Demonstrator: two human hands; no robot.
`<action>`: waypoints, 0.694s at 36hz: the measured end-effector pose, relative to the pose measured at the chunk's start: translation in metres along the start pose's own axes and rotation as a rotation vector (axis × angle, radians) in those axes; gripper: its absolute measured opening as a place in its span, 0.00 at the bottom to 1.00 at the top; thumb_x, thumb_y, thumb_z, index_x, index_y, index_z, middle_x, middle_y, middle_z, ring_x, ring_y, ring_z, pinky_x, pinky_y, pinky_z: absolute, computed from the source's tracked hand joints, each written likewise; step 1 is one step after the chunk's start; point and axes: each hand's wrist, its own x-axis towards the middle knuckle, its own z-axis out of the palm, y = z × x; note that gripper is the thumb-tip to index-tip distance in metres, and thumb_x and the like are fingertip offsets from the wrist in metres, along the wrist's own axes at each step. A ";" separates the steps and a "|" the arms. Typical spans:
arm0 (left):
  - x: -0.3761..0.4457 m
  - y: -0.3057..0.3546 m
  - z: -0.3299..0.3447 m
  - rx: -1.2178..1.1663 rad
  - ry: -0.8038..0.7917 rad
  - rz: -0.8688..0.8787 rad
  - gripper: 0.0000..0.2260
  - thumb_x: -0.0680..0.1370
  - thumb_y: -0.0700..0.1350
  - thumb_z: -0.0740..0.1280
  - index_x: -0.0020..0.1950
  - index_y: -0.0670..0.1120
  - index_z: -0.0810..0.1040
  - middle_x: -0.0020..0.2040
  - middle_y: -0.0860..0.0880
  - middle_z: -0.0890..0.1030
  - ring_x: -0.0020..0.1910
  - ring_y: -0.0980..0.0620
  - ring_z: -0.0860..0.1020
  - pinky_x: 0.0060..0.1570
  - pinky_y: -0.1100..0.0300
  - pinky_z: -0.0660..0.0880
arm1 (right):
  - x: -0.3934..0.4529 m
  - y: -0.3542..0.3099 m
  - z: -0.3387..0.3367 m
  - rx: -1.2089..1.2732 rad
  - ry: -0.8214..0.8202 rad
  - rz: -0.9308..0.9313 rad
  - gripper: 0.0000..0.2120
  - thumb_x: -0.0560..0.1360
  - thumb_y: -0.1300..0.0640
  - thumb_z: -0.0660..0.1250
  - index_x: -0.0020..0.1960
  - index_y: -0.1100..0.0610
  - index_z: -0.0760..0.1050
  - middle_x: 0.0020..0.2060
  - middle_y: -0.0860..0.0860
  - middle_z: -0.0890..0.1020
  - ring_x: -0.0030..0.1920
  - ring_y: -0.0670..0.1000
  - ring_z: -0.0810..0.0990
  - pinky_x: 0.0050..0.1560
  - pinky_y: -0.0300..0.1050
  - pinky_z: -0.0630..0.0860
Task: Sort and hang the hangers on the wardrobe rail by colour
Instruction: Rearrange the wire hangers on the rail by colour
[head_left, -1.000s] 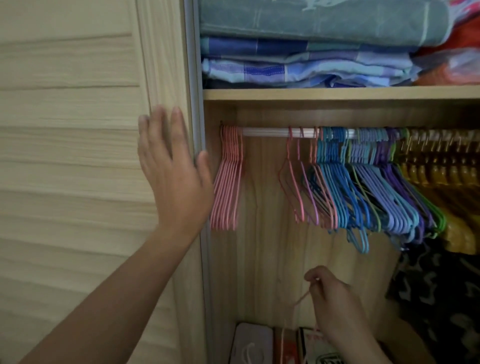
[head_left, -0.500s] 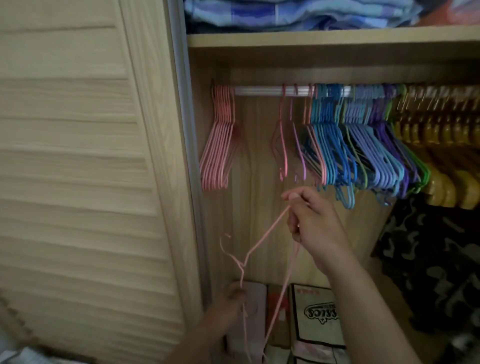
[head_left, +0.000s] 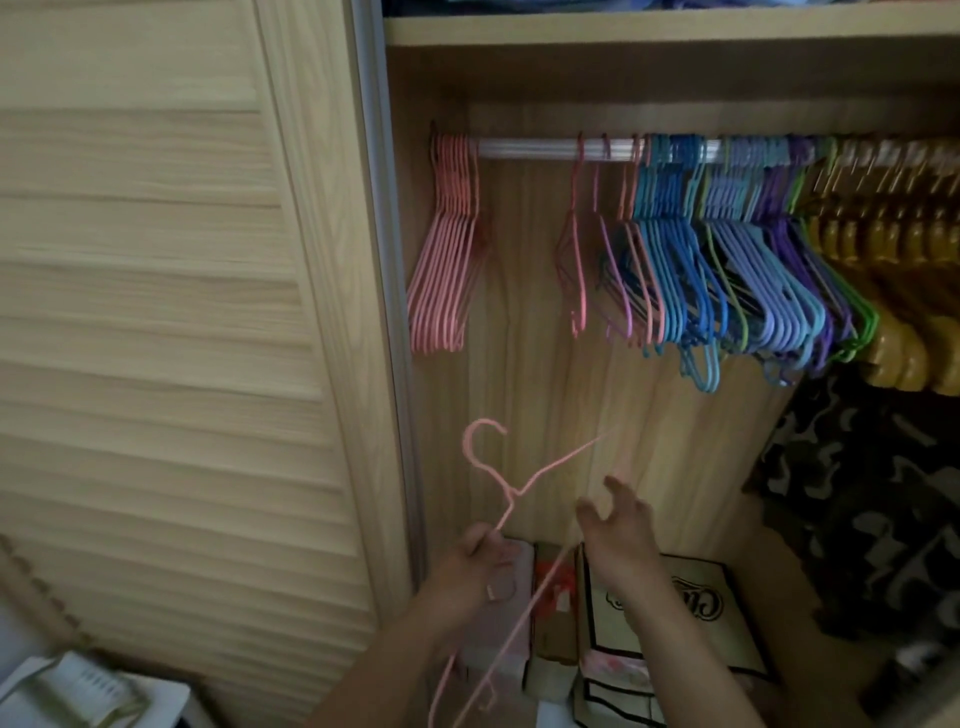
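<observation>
Pink wire hanger (head_left: 511, 493) in left hand (head_left: 475, 566) grip; right hand (head_left: 618, 530) splayed, empty.

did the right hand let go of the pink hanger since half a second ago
Yes. The right hand has released the pink hanger, now gripped by the left hand, and sits lower, farther below the wardrobe rail, beside the boxes.

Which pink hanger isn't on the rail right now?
The pink hanger gripped by the left hand, low in front of the wardrobe; its hook points up, free. The other pink ones hang on the rail.
</observation>
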 end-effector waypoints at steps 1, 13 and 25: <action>-0.002 0.005 0.006 0.026 -0.017 0.006 0.13 0.87 0.52 0.57 0.51 0.49 0.76 0.50 0.48 0.84 0.53 0.49 0.81 0.51 0.52 0.76 | -0.003 0.003 0.004 -0.012 -0.094 0.034 0.27 0.85 0.51 0.58 0.81 0.53 0.56 0.79 0.54 0.58 0.74 0.58 0.67 0.69 0.47 0.65; 0.013 0.046 0.033 -0.359 -0.076 -0.071 0.09 0.85 0.41 0.61 0.47 0.48 0.77 0.44 0.49 0.76 0.47 0.51 0.74 0.51 0.56 0.68 | -0.029 0.005 0.012 0.119 -0.503 0.113 0.16 0.83 0.37 0.53 0.65 0.39 0.73 0.59 0.45 0.81 0.59 0.48 0.80 0.64 0.53 0.77; 0.036 0.074 0.023 -0.351 0.080 0.054 0.09 0.87 0.47 0.59 0.57 0.45 0.77 0.52 0.44 0.79 0.50 0.46 0.78 0.45 0.55 0.78 | -0.039 -0.013 0.003 -0.077 -0.549 -0.076 0.22 0.78 0.59 0.63 0.67 0.39 0.73 0.60 0.34 0.80 0.58 0.41 0.79 0.62 0.40 0.74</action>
